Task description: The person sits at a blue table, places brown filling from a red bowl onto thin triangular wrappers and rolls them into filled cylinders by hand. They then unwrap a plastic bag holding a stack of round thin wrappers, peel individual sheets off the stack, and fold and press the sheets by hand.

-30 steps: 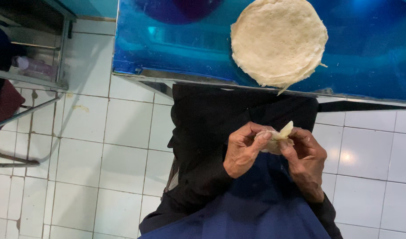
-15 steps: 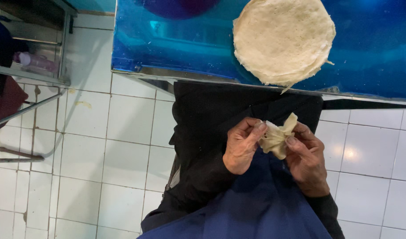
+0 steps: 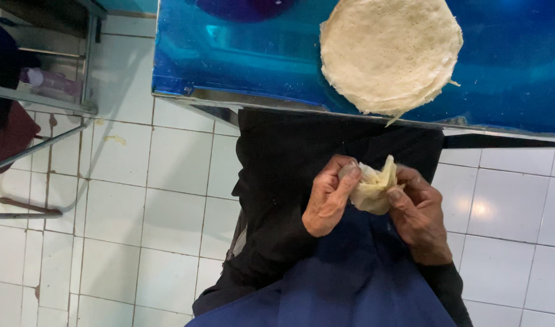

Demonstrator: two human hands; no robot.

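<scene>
White-tiled floor (image 3: 168, 181) fills the left and lower frame beneath me, open between my dark-trousered lap (image 3: 289, 163) and the grey metal rack (image 3: 47, 109) at far left. Across the top runs the glossy blue worktop (image 3: 241, 60), its steel front edge just above my knees. On it lies a round stack of pale thin pastry sheets (image 3: 389, 54), its near rim overhanging that edge, with bare blue surface to either side. Over my lap, well below the stack, my left hand (image 3: 329, 197) and right hand (image 3: 419, 215) pinch a small crumpled pale pastry wrapper (image 3: 374, 188) between fingertips and thumbs, its corner pointing up. Against half a second ago, the wrapper looks more gathered and my hands sit closer together; the stack has not moved.
</scene>
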